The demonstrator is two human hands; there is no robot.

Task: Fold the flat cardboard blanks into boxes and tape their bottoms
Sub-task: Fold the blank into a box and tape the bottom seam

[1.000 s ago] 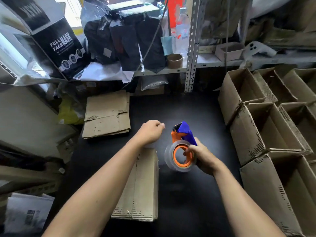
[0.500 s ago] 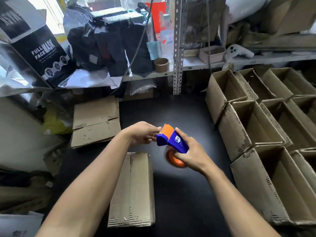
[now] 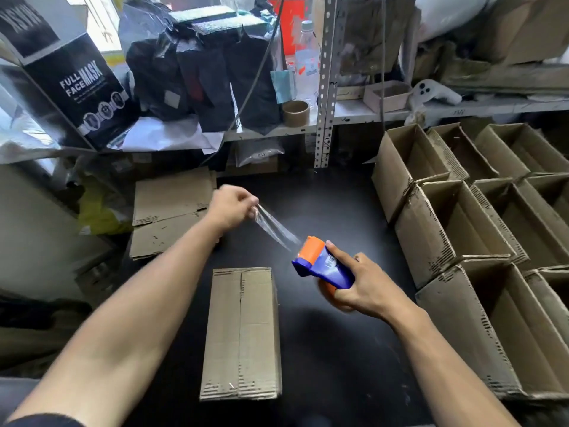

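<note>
A folded cardboard box (image 3: 243, 334) lies bottom-up on the black table (image 3: 332, 359), its two flaps meeting in an untaped seam. My right hand (image 3: 366, 286) grips a blue and orange tape dispenser (image 3: 321, 263) above the table, right of the box's far end. My left hand (image 3: 232, 208) pinches the free end of a clear tape strip (image 3: 274, 228), which stretches tight from the dispenser up and to the left. A stack of flat cardboard blanks (image 3: 169, 211) lies at the table's far left.
Several open folded boxes (image 3: 455, 229) stand in rows along the right side. A metal shelf (image 3: 326, 87) at the back carries black bags, an empty tape core (image 3: 296, 113), a bottle and a black "FULL FACE MASK" carton (image 3: 83, 87).
My left hand took the tape end at the dispenser and drew it out up and to the left. The dispenser tilted over, its blue top now facing up.
</note>
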